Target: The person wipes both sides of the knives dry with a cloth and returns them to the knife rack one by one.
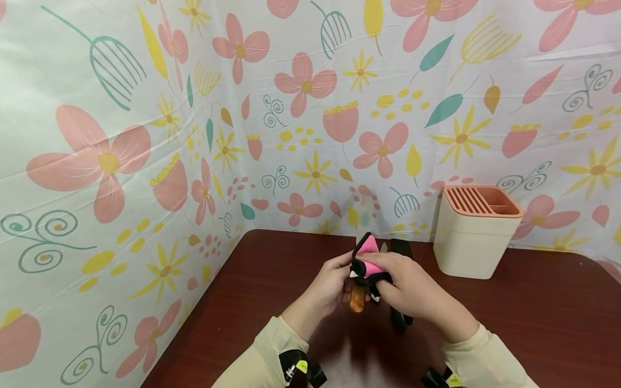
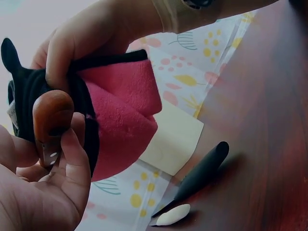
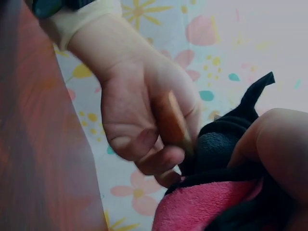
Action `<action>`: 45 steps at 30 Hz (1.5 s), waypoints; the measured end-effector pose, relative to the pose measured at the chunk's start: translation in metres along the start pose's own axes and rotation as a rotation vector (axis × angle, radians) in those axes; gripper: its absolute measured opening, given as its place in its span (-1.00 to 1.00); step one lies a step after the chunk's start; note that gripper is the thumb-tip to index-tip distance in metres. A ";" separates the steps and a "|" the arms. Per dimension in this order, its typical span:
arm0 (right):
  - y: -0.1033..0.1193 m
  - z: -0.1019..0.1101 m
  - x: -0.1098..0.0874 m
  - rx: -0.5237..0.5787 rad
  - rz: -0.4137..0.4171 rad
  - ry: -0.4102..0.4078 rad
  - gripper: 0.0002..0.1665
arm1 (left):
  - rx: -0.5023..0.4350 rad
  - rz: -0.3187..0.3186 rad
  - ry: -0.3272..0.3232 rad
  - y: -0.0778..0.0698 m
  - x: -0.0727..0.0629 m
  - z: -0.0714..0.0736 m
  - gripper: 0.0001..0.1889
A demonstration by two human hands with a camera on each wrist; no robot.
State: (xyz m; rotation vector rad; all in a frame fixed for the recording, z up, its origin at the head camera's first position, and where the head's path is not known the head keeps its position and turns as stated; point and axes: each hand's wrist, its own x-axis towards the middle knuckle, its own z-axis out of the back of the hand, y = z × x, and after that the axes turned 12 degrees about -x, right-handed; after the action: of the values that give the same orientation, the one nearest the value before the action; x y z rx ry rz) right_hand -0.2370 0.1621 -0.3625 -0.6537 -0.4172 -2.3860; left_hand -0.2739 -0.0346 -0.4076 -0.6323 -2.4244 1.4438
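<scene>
I have the knife point(image 1: 357, 299) held up in front of the person, above the table point(image 1: 548, 307), its long axis running near to far with the far end leaning slightly right. The rounded end of its brown wooden handle points toward the near side; the pale blade point(image 1: 367, 213) points to the far side, showing beyond the cloth.

The left hand point(image 1: 327, 288) grips the handle with bent fingers. The right hand point(image 1: 412, 285) pinches the pink, black-edged cloth point(image 1: 369, 247) against the knife, just beyond the handle; I can't tell whether the cloth goes all the way round.

From the left wrist I also get a dark utensil point(image 2: 201, 171) and a white handle point(image 2: 174, 214) just beside it, both on the table. The cream holder point(image 1: 473, 248) with a coral top stands upright at the far right.
</scene>
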 end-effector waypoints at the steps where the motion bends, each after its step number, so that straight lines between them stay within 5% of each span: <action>1: 0.000 0.001 0.000 0.005 0.007 0.010 -0.36 | 0.003 -0.003 -0.007 0.000 0.000 0.000 -0.61; 16: 0.008 0.010 -0.009 0.012 0.092 0.077 -0.35 | -0.008 0.007 -0.070 -0.003 0.001 0.000 -0.54; 28: 0.020 0.016 -0.007 0.061 0.269 0.106 -0.50 | -0.014 -0.032 -0.078 -0.002 0.003 0.003 -0.55; 45: 0.026 0.020 -0.011 0.106 0.281 0.202 -0.33 | -0.007 -0.040 -0.165 -0.002 0.007 0.009 -0.50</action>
State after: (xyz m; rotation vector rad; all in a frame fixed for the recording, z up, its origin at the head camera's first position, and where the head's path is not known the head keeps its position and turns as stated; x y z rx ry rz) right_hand -0.2057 0.1567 -0.3489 -0.3901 -0.3371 -2.1209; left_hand -0.2840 -0.0392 -0.4101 -0.4808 -2.5507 1.5274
